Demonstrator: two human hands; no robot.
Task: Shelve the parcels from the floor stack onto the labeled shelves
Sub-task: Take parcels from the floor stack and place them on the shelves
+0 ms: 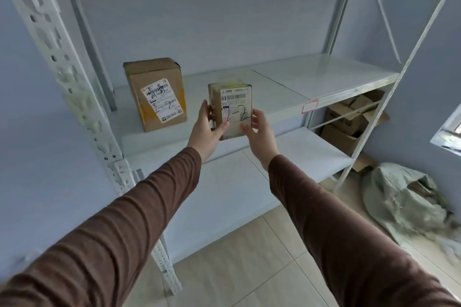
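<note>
A small brown parcel (233, 104) with a white label marked "2-2" is held upright between both hands at the front edge of the middle shelf (311, 77). My left hand (208, 129) grips its left side and my right hand (260, 129) grips its right side. A larger brown parcel (154, 93), also marked "2-2", stands on the same shelf to the left. Whether the small parcel touches the shelf is hidden by my hands.
A white metal rack with a perforated upright (74, 97) stands at left. A lower shelf (311, 154) sits below. Cardboard boxes (349, 122) lie behind the rack at right, and a grey-green sack (404, 197) lies on the tiled floor (249, 257).
</note>
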